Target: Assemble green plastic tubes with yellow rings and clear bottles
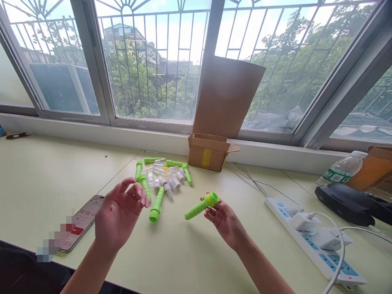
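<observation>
Between the fingers of my right hand [223,218] is a green plastic tube [199,207] with a threaded open end, tilted up to the right, a yellow ring near its top. My left hand [119,212] is raised over the table with fingers apart and curled, holding nothing. Closest to it lies another green tube [157,206], its threaded end toward me. Behind that, several more green tubes surround a pile of small clear bottles [165,169] with white caps. How the bottles are built inside is too small to tell.
At left lies a phone [87,220] showing a timer. A cardboard box [208,153] stands by the window sill. On the right are a power strip [309,241] with plugged-in chargers and cables, a black object [343,202] and a water bottle [339,171].
</observation>
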A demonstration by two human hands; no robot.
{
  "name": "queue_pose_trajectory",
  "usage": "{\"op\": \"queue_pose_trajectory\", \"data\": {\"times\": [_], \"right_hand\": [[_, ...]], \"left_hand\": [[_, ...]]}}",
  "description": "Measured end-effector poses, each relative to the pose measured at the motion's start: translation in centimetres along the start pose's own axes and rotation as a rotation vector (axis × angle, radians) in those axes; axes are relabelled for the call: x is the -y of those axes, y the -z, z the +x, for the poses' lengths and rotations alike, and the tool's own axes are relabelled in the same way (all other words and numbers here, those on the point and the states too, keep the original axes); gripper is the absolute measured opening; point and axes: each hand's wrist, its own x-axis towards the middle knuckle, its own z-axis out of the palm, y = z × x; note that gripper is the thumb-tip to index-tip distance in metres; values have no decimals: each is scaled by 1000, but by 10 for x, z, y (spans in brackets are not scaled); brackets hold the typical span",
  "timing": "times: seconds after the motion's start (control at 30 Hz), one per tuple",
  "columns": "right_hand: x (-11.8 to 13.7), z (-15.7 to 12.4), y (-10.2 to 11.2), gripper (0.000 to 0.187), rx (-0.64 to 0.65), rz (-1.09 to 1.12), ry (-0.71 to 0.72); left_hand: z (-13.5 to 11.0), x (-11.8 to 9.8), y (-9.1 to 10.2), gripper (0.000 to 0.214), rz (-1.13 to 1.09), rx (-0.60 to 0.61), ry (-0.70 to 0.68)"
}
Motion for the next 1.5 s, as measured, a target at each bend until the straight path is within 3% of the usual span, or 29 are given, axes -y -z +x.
{"op": "queue_pose_trajectory", "data": {"times": [0.17,0.27,0.4,0.53,0.67,0.77,0.93,1.17,1.3,1.5], "right_hand": [[2,-1,-2,18,2,-20,7],[3,-3,-3,17,7,-10,16],[2,-3,-4,22,4,-13,28],[0,-1,-3,24,-21,-11,66],[-1,1,-1,21,-74,2,159],[-1,2,1,19,-118,14,195],[-3,4,1,20,-128,1,191],[-4,2,-4,21,-106,11,176],[-6,0,-8,20,-63,-40,152],[-9,-1,-4,23,-82,-142,119]], "left_hand": [[10,38,-13,22,155,104,130],[21,61,-16,29,332,117,108],[44,93,-19,47,822,144,-60],[59,132,-18,39,1243,293,-247],[47,169,-1,20,1375,412,-422],[34,185,9,27,1357,449,-428],[34,190,9,31,1344,382,-312],[39,186,11,41,1137,513,-101],[39,185,12,44,1037,512,-41],[37,180,7,37,1093,478,-1]]}}
